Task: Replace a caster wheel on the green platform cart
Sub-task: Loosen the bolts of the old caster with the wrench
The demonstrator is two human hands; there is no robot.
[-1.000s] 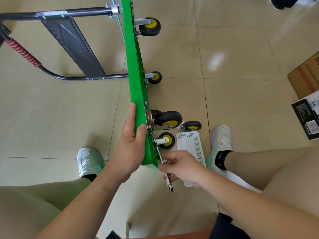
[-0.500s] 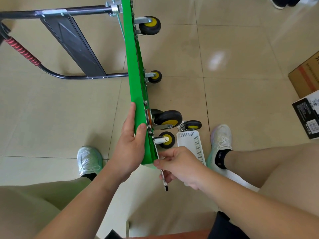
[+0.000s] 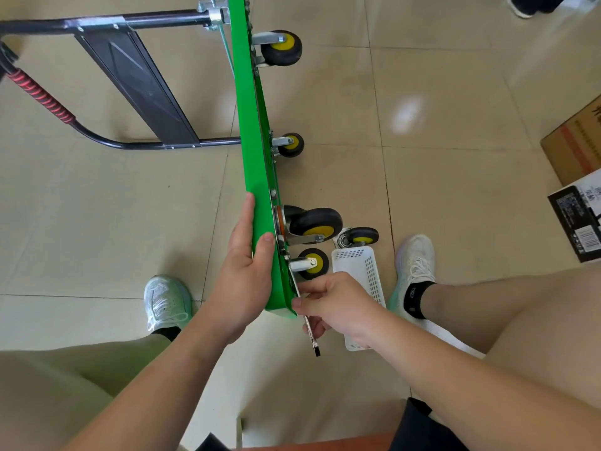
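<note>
The green platform cart (image 3: 257, 164) stands on its edge, underside facing right, black folded handle (image 3: 136, 83) to its left. Black casters with yellow hubs stick out to the right: one far (image 3: 281, 48), one mid (image 3: 291, 144), a large one (image 3: 313, 222) and a small one (image 3: 313, 263) near me. My left hand (image 3: 244, 275) grips the deck's near edge, thumb over the rim. My right hand (image 3: 338, 307) holds a metal wrench (image 3: 309, 327) against the underside by the near caster. A loose caster (image 3: 359, 239) lies on the floor.
A white slotted plastic basket (image 3: 366, 288) lies on the tile floor beside my right foot (image 3: 414, 262). My left foot (image 3: 166, 301) is left of the cart. Cardboard box (image 3: 575, 144) and a black-and-white box (image 3: 579, 216) sit at the right edge. Someone's shoe (image 3: 533, 3) shows at top right.
My right hand has swung the wrench's free end leftward and up, closer to the cart's edge. The left hand and cart stay put.
</note>
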